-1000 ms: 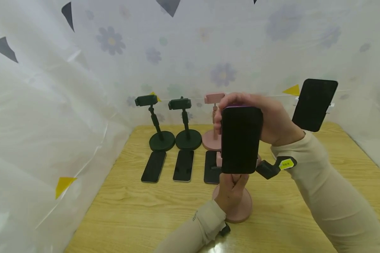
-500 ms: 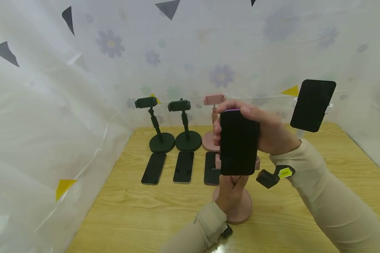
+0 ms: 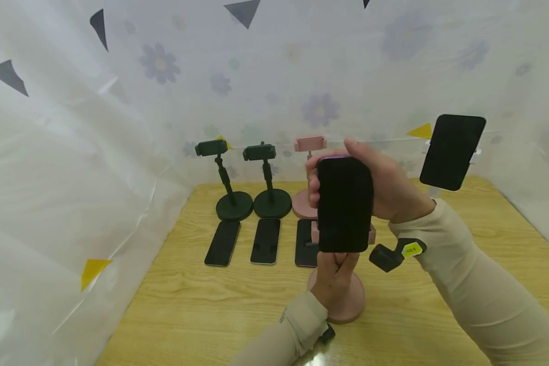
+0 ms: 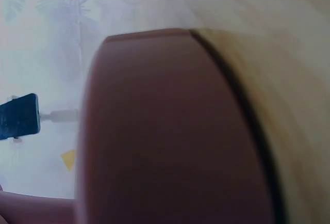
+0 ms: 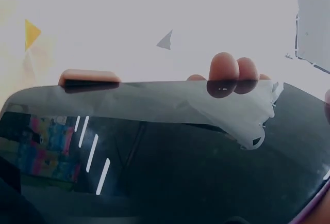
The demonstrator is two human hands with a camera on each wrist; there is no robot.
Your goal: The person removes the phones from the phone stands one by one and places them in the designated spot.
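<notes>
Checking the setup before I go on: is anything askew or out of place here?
Nothing is spilled or damaged. The back pink stand has no phone in its clamp, and its phone lies flat like the others. The right hand holds a phone upright at the front pink stand.

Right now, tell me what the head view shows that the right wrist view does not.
Only the head view shows the left hand gripping the post of the near pink stand, three phones lying flat before the back row of stands, the mounted phone at the right and the wooden table.

Only the right wrist view shows bright reflections on the glass up close.

Both show the right hand holding the dark phone upright, fingertips over its far edge.
</notes>
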